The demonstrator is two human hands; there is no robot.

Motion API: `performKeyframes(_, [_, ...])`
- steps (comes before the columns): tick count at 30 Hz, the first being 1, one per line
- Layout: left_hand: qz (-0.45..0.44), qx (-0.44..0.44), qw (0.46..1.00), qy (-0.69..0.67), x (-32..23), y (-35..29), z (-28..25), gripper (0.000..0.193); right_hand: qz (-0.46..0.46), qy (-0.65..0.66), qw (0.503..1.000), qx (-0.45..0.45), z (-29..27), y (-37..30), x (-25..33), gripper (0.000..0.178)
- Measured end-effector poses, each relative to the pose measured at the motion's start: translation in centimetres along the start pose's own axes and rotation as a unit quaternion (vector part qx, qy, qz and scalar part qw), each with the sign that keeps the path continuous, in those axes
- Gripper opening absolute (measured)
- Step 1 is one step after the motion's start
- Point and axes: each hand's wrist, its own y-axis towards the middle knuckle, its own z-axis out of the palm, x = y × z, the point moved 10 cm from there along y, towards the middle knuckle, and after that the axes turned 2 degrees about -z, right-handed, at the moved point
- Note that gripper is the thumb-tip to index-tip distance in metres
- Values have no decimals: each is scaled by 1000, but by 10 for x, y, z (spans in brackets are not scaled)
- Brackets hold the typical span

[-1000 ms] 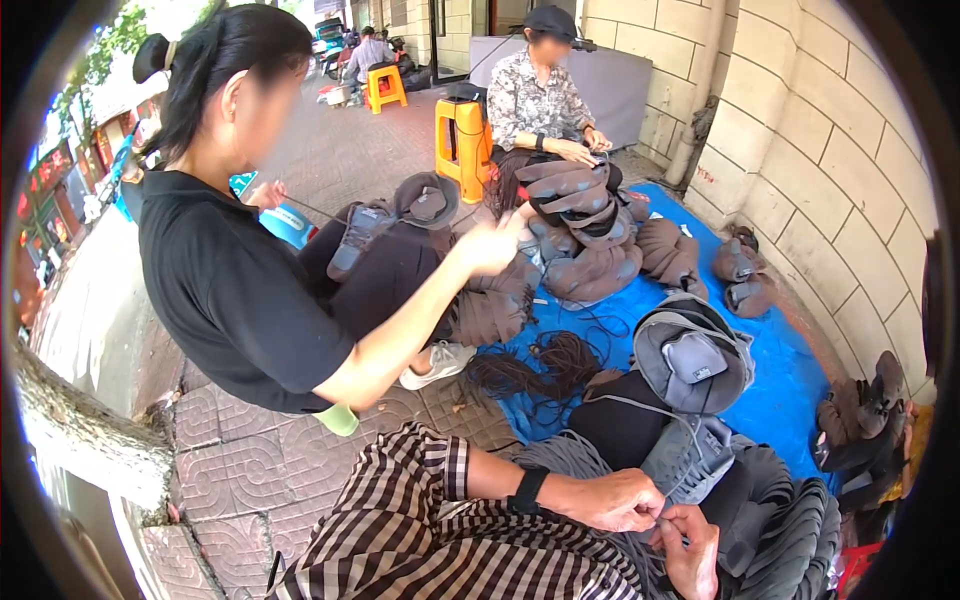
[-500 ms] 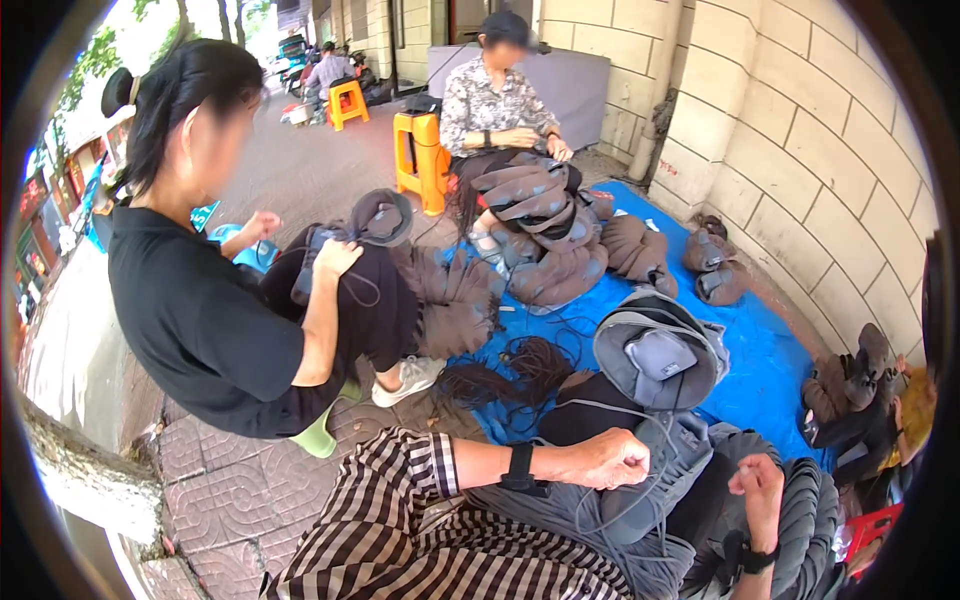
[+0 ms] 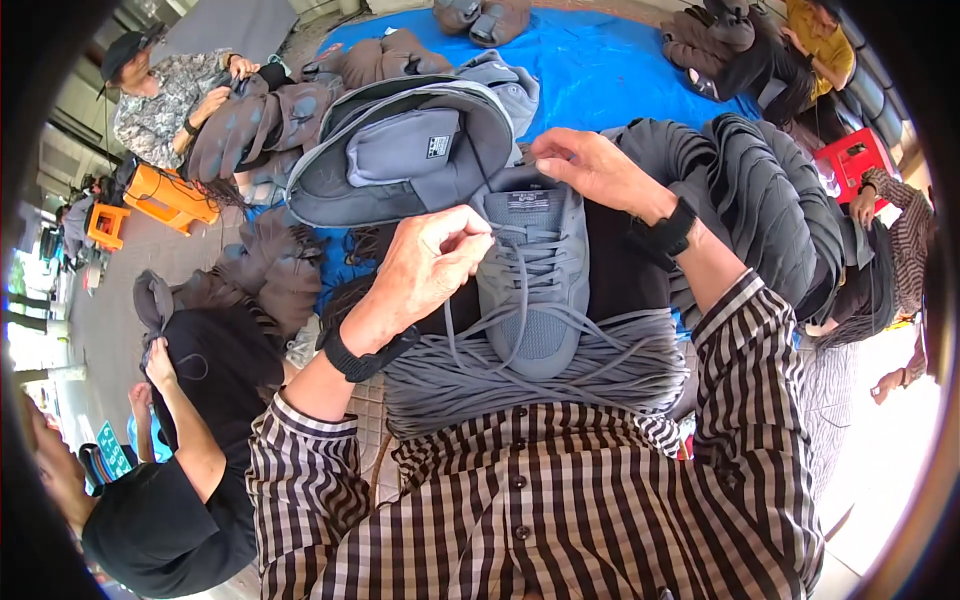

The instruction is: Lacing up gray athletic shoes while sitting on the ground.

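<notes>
A grey shoe upper (image 3: 535, 270) lies toe toward me on my lap, its tongue and opening at the far end. Grey lace crosses its eyelets, and a loose shoelace (image 3: 522, 300) loops down over the toe. At the upper's left edge, my left hand (image 3: 435, 255) pinches the shoelace between thumb and finger. My right hand (image 3: 595, 175) hovers by the far right of the opening, fingers bent but apart, with nothing visible in them. A thick bundle of grey laces (image 3: 440, 385) lies across my lap below the toe.
Stacked grey uppers (image 3: 400, 160) stand just beyond my left hand; a long row of uppers (image 3: 760, 200) curves along my right. A blue sheet (image 3: 590, 60) covers the ground ahead. Other people sit at left, far left and far right. A red stool (image 3: 855, 165) is at right.
My view has swung right and down, bringing the shoe upper to the centre. My left hand has come to its left edge, and my right hand has reached over beside its opening.
</notes>
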Motion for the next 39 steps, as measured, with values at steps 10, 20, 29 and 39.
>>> performKeyframes(10, [218, -91, 890, 390, -55, 10, 19, 5, -131, -194, 972, -36, 23, -25, 45, 20])
performKeyframes(20, [215, -60, 906, 359, -40, 13, 20, 9, -47, -92, 982, 161, 45, -13, 21, 35])
performKeyframes(29, [210, -68, 902, 372, -37, 9, 21, 4, 34, 167, 982, 84, 47, -11, 7, 20])
performKeyframes(39, [206, -83, 891, 396, -32, 12, 27, 6, 33, 216, 974, 61, 46, -8, -1, 18])
